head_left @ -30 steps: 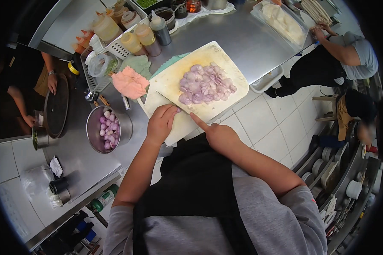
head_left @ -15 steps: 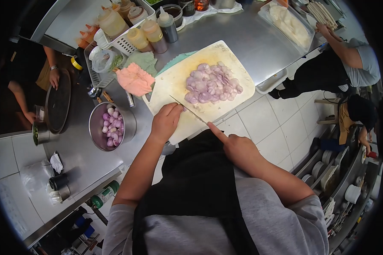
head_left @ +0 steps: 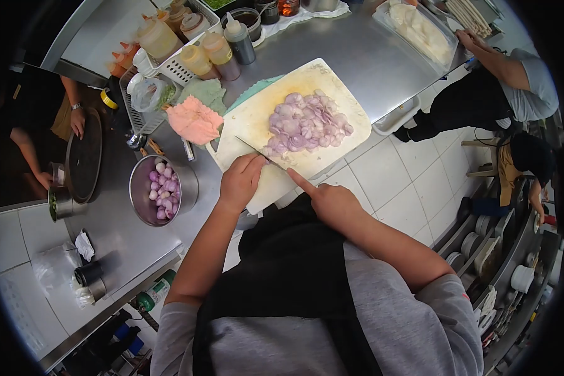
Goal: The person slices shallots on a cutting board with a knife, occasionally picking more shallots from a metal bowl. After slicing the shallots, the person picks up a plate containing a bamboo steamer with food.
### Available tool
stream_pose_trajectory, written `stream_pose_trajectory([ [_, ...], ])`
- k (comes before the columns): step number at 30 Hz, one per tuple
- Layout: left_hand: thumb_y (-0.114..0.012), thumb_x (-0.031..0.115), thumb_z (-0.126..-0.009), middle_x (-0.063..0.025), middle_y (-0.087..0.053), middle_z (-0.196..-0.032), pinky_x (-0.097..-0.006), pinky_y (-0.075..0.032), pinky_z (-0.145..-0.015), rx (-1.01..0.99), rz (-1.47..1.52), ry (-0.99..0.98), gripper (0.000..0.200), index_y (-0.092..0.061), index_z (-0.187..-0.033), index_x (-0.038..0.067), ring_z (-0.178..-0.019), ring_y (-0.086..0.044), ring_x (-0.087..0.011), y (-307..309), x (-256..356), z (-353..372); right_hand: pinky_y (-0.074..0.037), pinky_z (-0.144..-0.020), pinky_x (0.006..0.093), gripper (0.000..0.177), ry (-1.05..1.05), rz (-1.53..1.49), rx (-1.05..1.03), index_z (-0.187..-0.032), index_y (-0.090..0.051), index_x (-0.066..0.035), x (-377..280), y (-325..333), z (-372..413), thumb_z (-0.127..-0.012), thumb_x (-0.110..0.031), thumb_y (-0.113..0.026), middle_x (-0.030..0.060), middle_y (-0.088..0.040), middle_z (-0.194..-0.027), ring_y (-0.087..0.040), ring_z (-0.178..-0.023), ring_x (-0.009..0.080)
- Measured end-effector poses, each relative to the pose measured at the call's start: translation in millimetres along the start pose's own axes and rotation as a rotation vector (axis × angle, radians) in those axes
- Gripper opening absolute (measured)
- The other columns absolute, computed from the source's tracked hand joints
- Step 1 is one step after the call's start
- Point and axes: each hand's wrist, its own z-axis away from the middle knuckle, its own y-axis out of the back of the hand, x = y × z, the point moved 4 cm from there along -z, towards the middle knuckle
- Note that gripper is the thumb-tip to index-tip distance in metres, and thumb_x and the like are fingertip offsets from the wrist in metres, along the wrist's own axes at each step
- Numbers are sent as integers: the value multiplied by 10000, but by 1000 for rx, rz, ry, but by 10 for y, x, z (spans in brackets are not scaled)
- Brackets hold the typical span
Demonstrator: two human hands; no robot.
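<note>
My right hand is closed around the handle of a kitchen knife, index finger stretched along the blade's spine. The handle is hidden under the fingers. Across the blade, my left hand presses its bent fingertips down on the cutting board. A small red onion seems pinched there, mostly covered by the fingers. A broad heap of purple-white onion slices lies on the board beyond the knife, its near edge close to the blade.
Left of the board stands a steel pot with peeled small red onions. A pink cloth and sauce bottles sit behind. Co-workers stand at the far left and at the right, by a tray.
The knife has slid forward and to the left along its length, with my right hand following. My left hand stays at nearly the same place on the board.
</note>
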Motion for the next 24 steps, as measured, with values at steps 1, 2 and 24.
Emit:
stream_pose_trajectory([
  [1,-699,16,-834,-71,-690,-1055,-370,-567,-772,-5,-8,-1,245,-699,-1071,81,-944,-675,-267,9,-1,3,-571,-548,452,874,-1,-3,2,-1637,-135,-280,-16,55,52,-901,-64,-553,163,-683,-762,-692,-616,313],
  [2,-699,16,-834,-71,-690,-1055,-370,-567,-772,-8,-8,-3,245,-699,-1071,81,-944,-675,-267,17,-2,8,-573,-550,450,879,-18,-1,-48,-1637,-134,-282,-25,132,156,-897,-61,-554,162,-683,-759,-694,-621,316],
  [24,-700,12,-827,-70,-692,-1034,-370,-567,-761,20,-16,3,245,-702,-1059,91,-920,-684,-270,13,15,14,-565,-584,441,866,-25,-31,-20,-1629,-174,-273,-17,-6,158,-880,-59,-551,147,-678,-735,-683,-621,310],
])
